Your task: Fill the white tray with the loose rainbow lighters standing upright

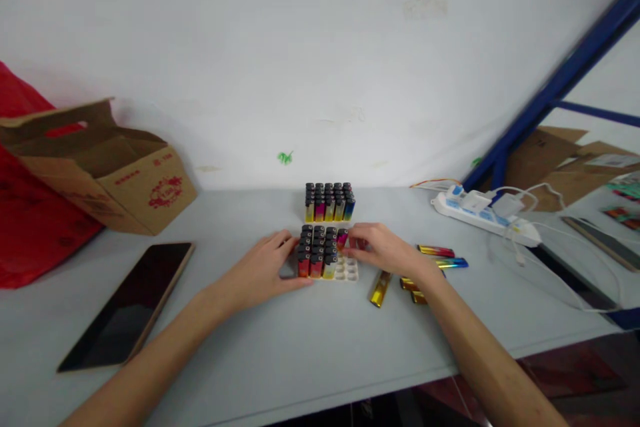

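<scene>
A white tray holds rows of upright lighters with black tops, and several round slots at its front right hold nothing. My left hand is at the tray's left side, thumb and fingers apart around its edge. At the right side, my right hand has its fingertips on a pink lighter standing in the tray. Behind it stands a second full block of lighters. Loose lighters lie to the right, among them a gold one and a red one.
A tablet lies at the left, with a cardboard box and red bag behind it. On the right are a power strip with white cables, a dark device and a blue frame.
</scene>
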`<state>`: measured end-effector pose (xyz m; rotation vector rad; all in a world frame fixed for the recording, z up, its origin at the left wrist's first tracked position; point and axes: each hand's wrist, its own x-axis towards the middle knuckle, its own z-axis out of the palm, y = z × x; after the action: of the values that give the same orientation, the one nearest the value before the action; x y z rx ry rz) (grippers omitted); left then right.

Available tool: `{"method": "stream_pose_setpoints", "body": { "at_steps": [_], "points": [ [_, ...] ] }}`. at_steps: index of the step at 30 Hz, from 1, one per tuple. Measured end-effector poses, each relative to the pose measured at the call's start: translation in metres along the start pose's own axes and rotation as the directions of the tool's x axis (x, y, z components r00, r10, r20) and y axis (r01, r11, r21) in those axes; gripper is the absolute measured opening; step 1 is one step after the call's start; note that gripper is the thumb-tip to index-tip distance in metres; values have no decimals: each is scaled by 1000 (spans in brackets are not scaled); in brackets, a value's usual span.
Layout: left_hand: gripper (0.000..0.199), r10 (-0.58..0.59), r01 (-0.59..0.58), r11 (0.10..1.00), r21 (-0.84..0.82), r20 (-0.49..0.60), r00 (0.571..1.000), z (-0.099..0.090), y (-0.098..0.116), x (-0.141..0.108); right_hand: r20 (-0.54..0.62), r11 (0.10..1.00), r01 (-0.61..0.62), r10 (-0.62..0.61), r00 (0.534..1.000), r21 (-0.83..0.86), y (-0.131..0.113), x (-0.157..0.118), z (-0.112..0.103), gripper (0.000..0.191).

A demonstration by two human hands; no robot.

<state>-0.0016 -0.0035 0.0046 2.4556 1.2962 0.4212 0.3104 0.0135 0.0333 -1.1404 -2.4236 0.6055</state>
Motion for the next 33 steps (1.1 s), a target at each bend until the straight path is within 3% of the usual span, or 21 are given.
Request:
{"method": "stream_pose_setpoints", "body": {
  "at_steps": [1,4,9,12,19,22,26,33],
  "points": [
    [55,2,-2,1000,-1,-5,1000,1,-1,0,-22,1000,8,-8,1000,-4,1,-4,-5,6],
    [56,12,-12,1000,4,-11,1000,2,-1,-1,-82,1000,-13,15,997,17,4,-22,-21,24],
    [59,26,-25,1000,13,-21,999,3,2,-2,146,978,-199,207,968,-64,12,-54,-38,28],
    [61,17,-16,1000,22,-14,1000,2,4,-3,224,976,-217,218,950,-30,14,-64,-42,32],
    [60,27,-27,999,31,8,1000,-1,6,-2,295,977,-209,188,937,41,17,-69,-49,35],
    [58,24,-25,999,29,16,1000,-1,6,-2,245,981,-192,180,953,28,26,-61,-48,28],
    [61,12,-13,1000,18,20,1000,-1,5,-1,162,983,-157,141,977,90,35,-52,-47,36],
    [62,11,-11,1000,25,14,1000,1,4,0,268,985,-166,146,952,54,18,-66,-36,62]
  ]
}}
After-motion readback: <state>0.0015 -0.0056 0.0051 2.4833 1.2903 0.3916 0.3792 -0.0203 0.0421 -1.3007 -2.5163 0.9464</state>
